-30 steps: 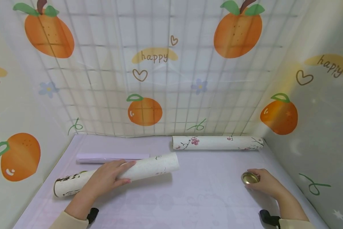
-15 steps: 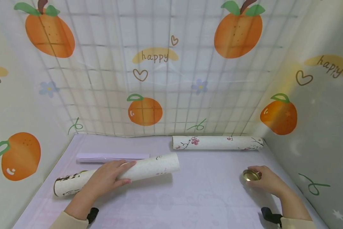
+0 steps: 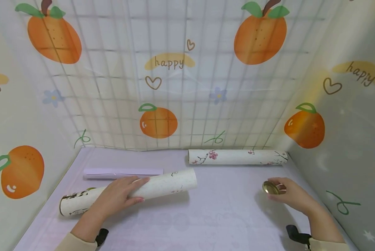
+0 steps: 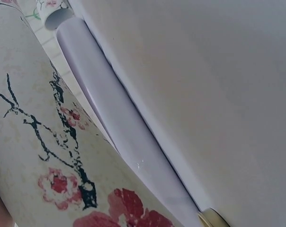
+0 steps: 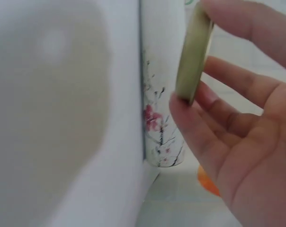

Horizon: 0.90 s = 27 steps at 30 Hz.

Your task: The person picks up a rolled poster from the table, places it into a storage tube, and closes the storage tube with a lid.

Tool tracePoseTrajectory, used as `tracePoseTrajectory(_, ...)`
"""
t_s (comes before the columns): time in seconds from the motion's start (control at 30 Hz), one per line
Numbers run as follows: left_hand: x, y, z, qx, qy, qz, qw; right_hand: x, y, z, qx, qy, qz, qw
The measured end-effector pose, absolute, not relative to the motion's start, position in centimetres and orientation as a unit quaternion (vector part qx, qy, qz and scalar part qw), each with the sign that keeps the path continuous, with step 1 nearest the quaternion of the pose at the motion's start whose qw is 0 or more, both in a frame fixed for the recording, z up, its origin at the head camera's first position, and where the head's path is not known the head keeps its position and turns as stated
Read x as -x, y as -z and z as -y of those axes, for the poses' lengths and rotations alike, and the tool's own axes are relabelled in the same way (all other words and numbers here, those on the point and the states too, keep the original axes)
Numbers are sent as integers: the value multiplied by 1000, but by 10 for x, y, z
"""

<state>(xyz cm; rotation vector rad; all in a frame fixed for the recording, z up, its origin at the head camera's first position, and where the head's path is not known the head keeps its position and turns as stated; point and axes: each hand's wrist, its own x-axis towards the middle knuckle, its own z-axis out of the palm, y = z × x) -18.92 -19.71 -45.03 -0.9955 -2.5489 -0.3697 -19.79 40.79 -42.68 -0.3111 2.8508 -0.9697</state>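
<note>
Printed sheet (image 3: 174, 42) wraps back and both sides: oranges, hearts, "happy" lettering, grid lines showing through the rear panel. Lilac tabletop (image 3: 225, 216) below it. Left hand (image 3: 119, 195) is on the left side of the table, fingers and thumb wrapped over the middle of a white floral tube (image 3: 166, 183). Tube sits at a slant in the head view, left end nearer the person, right end further back, shadow on the table under the right half. Left wrist view shows its print close up: dark branches, red blossoms. Left end has a darker rim. Right hand (image 3: 292, 195) is well apart, over on the right, pinching a gold cap (image 3: 271, 188) by its edge between thumb and fingers. Cap is round and shallow, held off the table, hand's shadow falling below; right wrist view has it nearly edge-on, a bit blurred. Lilac roll (image 3: 121, 172) lies just behind the held tube, partly hidden by it. Second floral tube (image 3: 237, 157) lies along the back edge, right of centre, near the rear panel. Beige sleeves (image 3: 76, 243) on both arms, black wrist camera (image 3: 101, 237) at each wrist
</note>
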Motion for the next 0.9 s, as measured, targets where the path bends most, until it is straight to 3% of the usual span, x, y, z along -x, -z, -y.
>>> tracePoseTrajectory(0.27, 190, 451, 195, 350, 131, 910, 176, 193, 410, -392, 139, 324, -936, 16)
tracePoseTrajectory(0.77, 189, 451, 192, 366, 132, 900, 195, 199, 398, -369, 106, 341, -933, 42)
tracePoseTrajectory(0.9, 189, 450, 192, 369, 132, 898, 200, 199, 400, -368, 111, 355, -928, 27)
